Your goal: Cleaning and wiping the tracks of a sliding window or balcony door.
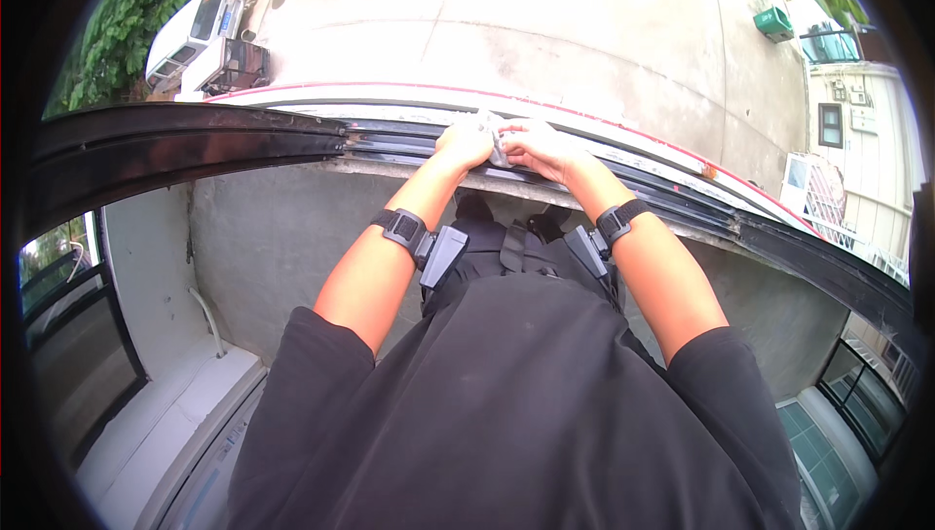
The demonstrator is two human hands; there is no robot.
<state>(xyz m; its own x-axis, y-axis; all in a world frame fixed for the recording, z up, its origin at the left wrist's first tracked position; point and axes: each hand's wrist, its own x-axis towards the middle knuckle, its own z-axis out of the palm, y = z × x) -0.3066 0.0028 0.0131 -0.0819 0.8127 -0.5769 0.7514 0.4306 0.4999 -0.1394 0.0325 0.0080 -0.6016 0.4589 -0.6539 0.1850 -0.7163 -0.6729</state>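
Over the dark metal window track (394, 145) my two hands meet near the middle of the view. My left hand (465, 141) is closed around a crumpled greyish-white cloth (499, 146). My right hand (537, 148) touches the cloth's right side with bent fingers, the thumb and fingertips near its edge. Whether the right fingers pinch the cloth firmly is hard to tell. Part of the cloth is hidden between the hands. The track's parallel grooves run left and right beneath them. Each wrist wears a black strap with a grey device.
Dark frame pieces (182, 137) flank the track at left and right. Beyond the sill lies a concrete yard (555, 26) far below, with a white van (191, 37) and a green bin (773, 24). A grey wall (292, 238) stands below the track on my side.
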